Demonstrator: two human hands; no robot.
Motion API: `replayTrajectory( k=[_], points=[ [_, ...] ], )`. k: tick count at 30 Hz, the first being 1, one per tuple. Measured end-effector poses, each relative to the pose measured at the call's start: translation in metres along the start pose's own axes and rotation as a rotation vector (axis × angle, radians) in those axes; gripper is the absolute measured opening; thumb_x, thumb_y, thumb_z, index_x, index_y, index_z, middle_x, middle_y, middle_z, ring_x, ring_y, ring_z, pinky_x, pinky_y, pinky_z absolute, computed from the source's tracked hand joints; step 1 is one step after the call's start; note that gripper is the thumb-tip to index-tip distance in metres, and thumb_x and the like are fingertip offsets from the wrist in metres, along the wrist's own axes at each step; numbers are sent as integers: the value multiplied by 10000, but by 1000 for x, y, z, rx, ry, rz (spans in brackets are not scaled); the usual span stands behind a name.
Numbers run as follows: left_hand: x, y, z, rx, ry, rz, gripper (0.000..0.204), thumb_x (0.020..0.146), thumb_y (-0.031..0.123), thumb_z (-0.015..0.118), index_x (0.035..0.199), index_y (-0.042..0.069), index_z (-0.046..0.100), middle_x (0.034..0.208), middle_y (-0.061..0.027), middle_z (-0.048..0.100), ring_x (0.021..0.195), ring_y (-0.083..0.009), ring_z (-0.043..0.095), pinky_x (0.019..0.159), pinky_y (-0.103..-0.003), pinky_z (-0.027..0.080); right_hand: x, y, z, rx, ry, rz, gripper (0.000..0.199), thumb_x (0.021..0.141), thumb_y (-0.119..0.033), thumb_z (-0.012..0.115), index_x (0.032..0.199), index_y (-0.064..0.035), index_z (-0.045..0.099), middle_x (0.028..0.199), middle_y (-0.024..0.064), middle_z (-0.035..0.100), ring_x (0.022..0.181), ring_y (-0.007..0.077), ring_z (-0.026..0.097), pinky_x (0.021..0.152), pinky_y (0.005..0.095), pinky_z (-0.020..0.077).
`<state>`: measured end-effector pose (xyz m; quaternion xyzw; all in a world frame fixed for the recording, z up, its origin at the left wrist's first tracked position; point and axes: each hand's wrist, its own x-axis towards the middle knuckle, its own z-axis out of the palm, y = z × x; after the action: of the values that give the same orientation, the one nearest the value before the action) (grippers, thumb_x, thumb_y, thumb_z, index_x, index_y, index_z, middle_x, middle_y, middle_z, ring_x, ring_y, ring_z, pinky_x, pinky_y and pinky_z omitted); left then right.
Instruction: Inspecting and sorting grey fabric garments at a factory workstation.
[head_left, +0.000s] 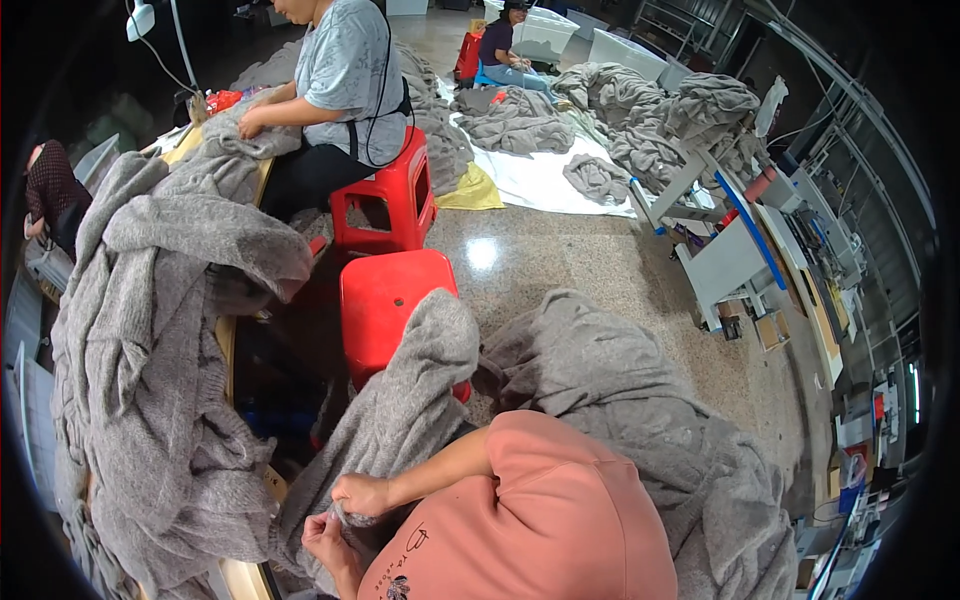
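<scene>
My right hand (360, 495) and my left hand (325, 540) are close together at the lower middle, both pinching the edge of a grey knitted garment (410, 390). The garment drapes up from my hands and over a red plastic stool (385, 300). My pink shirt fills the lower edge beside them. My right forearm comes out of the pink sleeve and runs left to the hand.
A wooden table (228, 340) on the left is heaped with grey knitwear (150, 350). Another grey pile (640, 410) lies on the floor to my right. A person in a grey shirt (345, 70) sits on a second red stool (390, 200). White workbenches (730, 250) stand at the right.
</scene>
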<state>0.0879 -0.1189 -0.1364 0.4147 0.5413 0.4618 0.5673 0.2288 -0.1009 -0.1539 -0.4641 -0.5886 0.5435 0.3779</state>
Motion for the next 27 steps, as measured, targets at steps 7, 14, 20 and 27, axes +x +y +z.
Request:
replayTrajectory(
  k=[7,14,20,27],
  points=[
    [-8,-4,15,149,173,126,102,669,-99,510,617,-18,478,637,-16,495,589,-57,415,534,-185,334,-10,-13,-4,-181,131,-115,77,602,-53,470,589,19,446,584,218,484,596,398,486,514,434,361],
    [2,-16,11,229,151,269,77,693,-65,494,635,-14,485,588,10,470,562,-56,401,515,-197,338,-15,-26,-8,-409,149,-215,68,647,-82,484,643,-14,482,555,195,506,568,388,517,504,452,395],
    [4,-15,16,230,101,309,85,709,-55,491,634,-15,486,593,-12,498,566,-57,426,517,-204,356,-18,-22,-15,-476,32,-345,97,626,-95,503,669,-10,486,564,183,528,551,376,526,503,462,403],
    [4,0,15,260,-127,112,75,772,27,564,717,-23,563,651,-93,571,599,-155,501,571,-283,433,-5,-12,-27,-606,11,-312,96,644,-104,495,674,-16,469,601,151,534,578,359,530,506,445,397]
  ],
)
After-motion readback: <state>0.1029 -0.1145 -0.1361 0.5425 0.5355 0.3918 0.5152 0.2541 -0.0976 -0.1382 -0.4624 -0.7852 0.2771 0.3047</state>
